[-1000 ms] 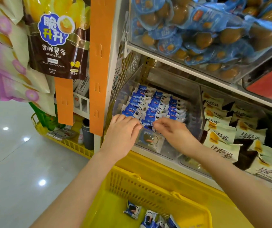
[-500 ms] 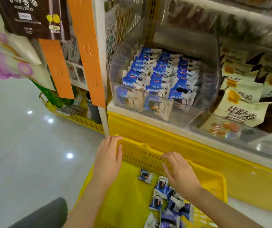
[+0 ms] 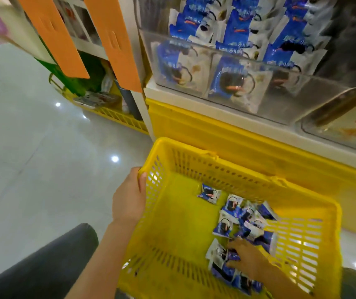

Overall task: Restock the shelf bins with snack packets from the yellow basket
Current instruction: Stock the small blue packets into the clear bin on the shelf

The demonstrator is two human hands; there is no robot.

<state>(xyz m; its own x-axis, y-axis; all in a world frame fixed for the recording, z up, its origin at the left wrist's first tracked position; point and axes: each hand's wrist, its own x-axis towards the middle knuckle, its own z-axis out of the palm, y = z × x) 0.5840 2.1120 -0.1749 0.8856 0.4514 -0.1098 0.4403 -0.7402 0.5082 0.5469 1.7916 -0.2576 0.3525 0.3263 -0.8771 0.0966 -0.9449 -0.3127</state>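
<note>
The yellow basket (image 3: 185, 238) sits low in front of the shelf, with several blue-and-white snack packets (image 3: 237, 214) piled along its right side. My left hand (image 3: 129, 197) grips the basket's left rim, thumb over the edge. My right hand (image 3: 246, 260) is down inside the basket, fingers curled onto the blue-and-white packets near the front. Above, the clear shelf bin (image 3: 248, 70) holds rows of the same packets.
A yellow shelf base (image 3: 226, 130) runs under the bin. Orange strips (image 3: 116, 39) hang at the shelf's left post. Another yellow basket (image 3: 116, 115) with goods stands on the glossy floor at the left. A second clear bin (image 3: 345, 128) lies to the right.
Both hands left the shelf bin and dropped to the basket. The left hand took hold of the rim; the right hand reached down into the pile of packets. The view tilted downward.
</note>
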